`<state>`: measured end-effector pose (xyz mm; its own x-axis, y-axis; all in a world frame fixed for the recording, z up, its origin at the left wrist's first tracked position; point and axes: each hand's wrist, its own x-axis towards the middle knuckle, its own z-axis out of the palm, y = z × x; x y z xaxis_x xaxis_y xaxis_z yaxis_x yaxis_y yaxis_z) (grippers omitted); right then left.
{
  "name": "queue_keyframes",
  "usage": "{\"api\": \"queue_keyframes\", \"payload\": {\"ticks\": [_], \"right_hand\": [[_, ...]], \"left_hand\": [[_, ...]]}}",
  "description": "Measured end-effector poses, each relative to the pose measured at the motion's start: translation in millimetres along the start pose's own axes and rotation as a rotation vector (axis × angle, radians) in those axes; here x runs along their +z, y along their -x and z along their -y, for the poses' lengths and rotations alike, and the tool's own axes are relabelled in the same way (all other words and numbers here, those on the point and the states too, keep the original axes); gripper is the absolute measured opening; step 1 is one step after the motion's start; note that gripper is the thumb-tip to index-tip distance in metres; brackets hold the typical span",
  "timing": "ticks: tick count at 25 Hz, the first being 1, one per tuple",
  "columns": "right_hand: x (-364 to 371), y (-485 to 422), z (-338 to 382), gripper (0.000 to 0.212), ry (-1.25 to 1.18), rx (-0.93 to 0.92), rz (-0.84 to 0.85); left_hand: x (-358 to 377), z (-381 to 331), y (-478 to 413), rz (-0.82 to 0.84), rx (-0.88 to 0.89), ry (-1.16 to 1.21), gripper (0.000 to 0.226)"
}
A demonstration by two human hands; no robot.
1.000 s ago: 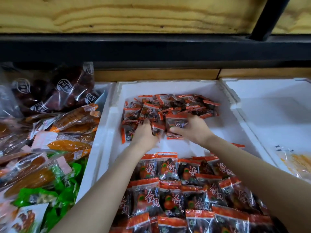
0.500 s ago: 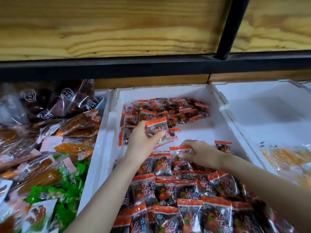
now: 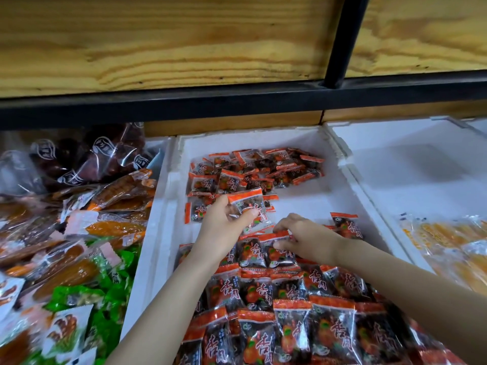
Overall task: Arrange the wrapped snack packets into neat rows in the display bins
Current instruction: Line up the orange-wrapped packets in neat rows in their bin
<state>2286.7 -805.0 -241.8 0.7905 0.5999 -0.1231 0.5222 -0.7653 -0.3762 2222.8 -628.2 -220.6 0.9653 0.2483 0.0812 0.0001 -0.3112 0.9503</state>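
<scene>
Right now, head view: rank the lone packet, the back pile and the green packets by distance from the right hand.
1. Lone packet, just right of the right hand.
2. Back pile, beyond it in the same bin.
3. Green packets, far left, next bin.

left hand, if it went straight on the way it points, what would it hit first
Probably the loose pile of packets at the back of the white bin: the left hand, gripping one packet, points toward it, though depth is unclear.
</scene>
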Motion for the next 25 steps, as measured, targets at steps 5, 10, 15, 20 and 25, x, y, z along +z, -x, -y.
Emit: {"api": "queue_keyframes", "payload": {"ticks": [5, 10, 15, 20, 25], "right_hand": [[-21, 19, 12, 0.023, -0.564, 0.007, -0.337], [-37, 40, 8, 0.022, -0.752, -0.004, -0.256], [-38, 25, -27, 0.027, -0.735, 0.191, -0.292], [-26, 10, -31, 0.022, -0.536, 0.114, -0.085], [-18, 2, -33, 0.023, -0.394, 0.076, -0.081]], "left_hand": [[9, -1, 7, 0.108, 0.011, -0.066, 0.036], [31, -10, 14, 0.23, 0.078, -0.106, 0.039], [40, 13, 15, 0.466, 0.21, -0.705, 0.062], [39, 25, 12, 0.45, 0.274, -0.896, 0.06], [38, 31, 13, 0.427, 0.319, -0.975, 0.056]]}}
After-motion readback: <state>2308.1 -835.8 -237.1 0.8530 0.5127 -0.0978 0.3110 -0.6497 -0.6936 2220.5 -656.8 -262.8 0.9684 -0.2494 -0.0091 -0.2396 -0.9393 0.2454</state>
